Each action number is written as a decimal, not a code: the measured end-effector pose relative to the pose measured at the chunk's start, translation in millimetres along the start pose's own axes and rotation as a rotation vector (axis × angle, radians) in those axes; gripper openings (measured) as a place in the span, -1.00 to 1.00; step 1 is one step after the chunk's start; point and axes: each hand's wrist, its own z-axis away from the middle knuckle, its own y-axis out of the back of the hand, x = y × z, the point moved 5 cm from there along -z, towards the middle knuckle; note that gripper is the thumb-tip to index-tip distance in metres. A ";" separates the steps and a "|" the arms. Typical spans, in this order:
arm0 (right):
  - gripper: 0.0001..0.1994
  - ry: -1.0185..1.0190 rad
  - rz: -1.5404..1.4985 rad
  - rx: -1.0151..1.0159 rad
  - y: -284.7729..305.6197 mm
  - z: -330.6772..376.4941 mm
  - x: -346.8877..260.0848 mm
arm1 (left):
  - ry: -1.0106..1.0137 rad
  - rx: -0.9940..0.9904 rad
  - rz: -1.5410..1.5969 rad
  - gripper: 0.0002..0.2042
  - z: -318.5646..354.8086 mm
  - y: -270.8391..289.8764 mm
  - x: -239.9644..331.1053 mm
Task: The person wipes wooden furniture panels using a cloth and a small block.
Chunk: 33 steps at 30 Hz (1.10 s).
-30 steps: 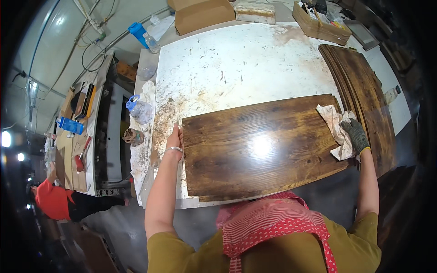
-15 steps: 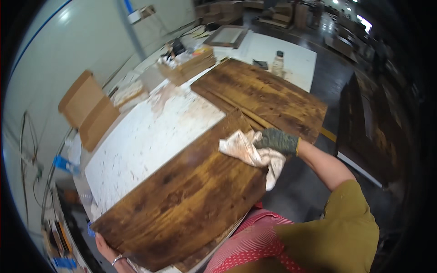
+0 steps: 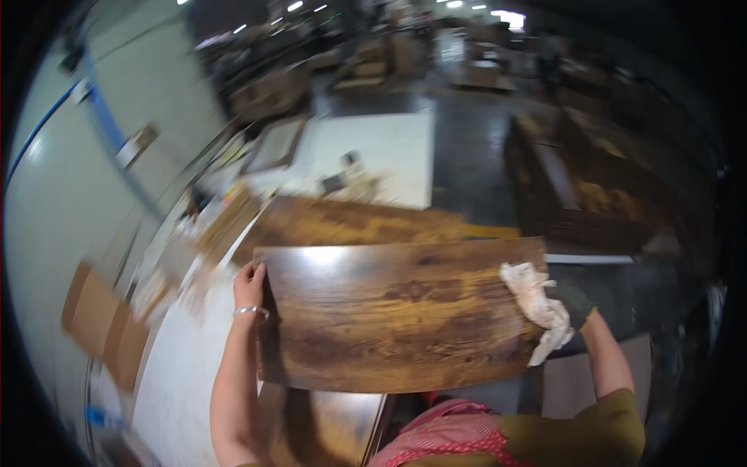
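Observation:
A dark brown wood-grain panel [image 3: 405, 319] is held up in front of me, raised off the worktable. My left hand [image 3: 249, 285], bare with a silver bracelet at the wrist, is closed on its left edge near the far corner. At the opposite end my right hand [image 3: 574, 306], in a dark green glove, grips the panel's right edge, its fingers partly hidden. A stained white rag [image 3: 537, 307] is bunched between that glove and the panel, hanging over the edge. Another wood-grain panel [image 3: 334, 220] lies just beyond, and part of a further board [image 3: 331, 424] shows below.
The white worktable [image 3: 183, 381] runs along the left, with an open cardboard box [image 3: 105, 323] beside the wall. Small items and a framed piece [image 3: 276, 144] sit farther back. Dark wood-grain boards [image 3: 599, 187] stand on the floor to the right.
The panel has been lifted off the table and turned so it lies crosswise before me. My left hand has moved from the near corner up to the left edge; the view has swung right.

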 end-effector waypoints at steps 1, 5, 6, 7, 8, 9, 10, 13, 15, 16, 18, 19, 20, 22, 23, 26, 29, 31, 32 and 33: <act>-0.57 0.443 0.656 -0.077 -39.6 15.6 -102.0 | 0.082 -0.076 0.047 -0.63 -17.8 -27.1 5.6; -0.51 0.690 0.837 -0.174 -31.3 3.5 -77.3 | -0.096 -0.072 -0.126 -0.42 -89.4 -120.2 -0.1; -0.50 0.629 0.797 -0.149 -24.9 1.7 -59.8 | -0.114 -0.120 -0.166 -0.38 -98.2 -143.5 -2.4; -0.49 0.572 0.752 -0.133 -21.0 0.8 -45.1 | -0.127 -0.163 -0.210 -0.34 -102.4 -164.9 6.6; -0.49 0.552 0.751 -0.095 -18.6 5.6 -34.5 | -0.130 -0.231 -0.276 -0.29 -103.1 -181.3 11.6; -0.50 0.505 0.679 -0.090 -19.4 7.9 -33.0 | -0.112 -0.303 -0.303 -0.26 -102.7 -192.7 4.1; -0.50 0.461 0.606 -0.087 -17.8 8.0 -34.8 | -0.196 -0.354 -0.365 -0.26 -97.4 -200.6 -3.1; -0.47 0.458 0.616 -0.028 -14.7 4.7 -50.6 | -0.454 -0.539 -0.537 -0.27 -33.0 -214.0 18.7; -0.08 0.490 0.740 -0.171 -35.2 -22.6 -11.8 | -0.466 -0.700 -0.541 -0.25 28.0 -193.5 51.8; -0.42 0.454 0.348 -0.138 -51.4 -32.4 -59.5 | -0.495 -0.742 -0.546 -0.23 56.4 -176.3 47.1; -0.46 0.504 0.594 -0.155 -80.1 -52.5 -91.2 | -0.490 -0.792 -0.603 -0.19 97.9 -157.9 49.2; -0.47 0.439 0.535 -0.172 -96.2 -67.3 -81.7 | -0.437 -0.793 -0.665 -0.18 112.0 -146.6 50.9; -0.47 0.422 0.331 -0.189 -107.6 -81.9 -79.4 | -0.474 -0.690 -0.674 -0.17 107.0 -143.8 44.3; -0.50 0.719 0.222 -0.189 -143.2 -99.9 -115.9 | -0.430 -0.647 -0.690 -0.20 78.5 -133.3 37.6; -0.57 0.716 0.342 -0.193 -154.0 -112.5 -113.9 | -0.462 -0.615 -0.685 -0.25 64.7 -131.9 34.5; -0.63 0.365 0.265 -0.205 -154.5 -122.1 -112.0 | -0.463 -0.545 -0.661 -0.33 22.9 -126.5 14.6; -0.66 -0.115 0.138 -0.316 -156.7 -103.0 -138.5 | -0.380 -0.464 -0.756 -0.31 10.7 -112.3 -13.2; -0.64 -0.118 0.234 -0.430 -153.0 -93.4 -113.5 | -0.325 -0.439 -0.778 -0.30 7.5 -112.1 -13.8; -0.64 -0.102 0.245 -0.470 -164.1 -81.6 -113.7 | -0.320 -0.420 -0.762 -0.32 11.0 -107.8 -9.5; -0.62 -0.084 0.170 -0.578 -174.6 -62.4 -119.9 | -0.335 -0.382 -0.722 -0.36 17.0 -105.0 -9.7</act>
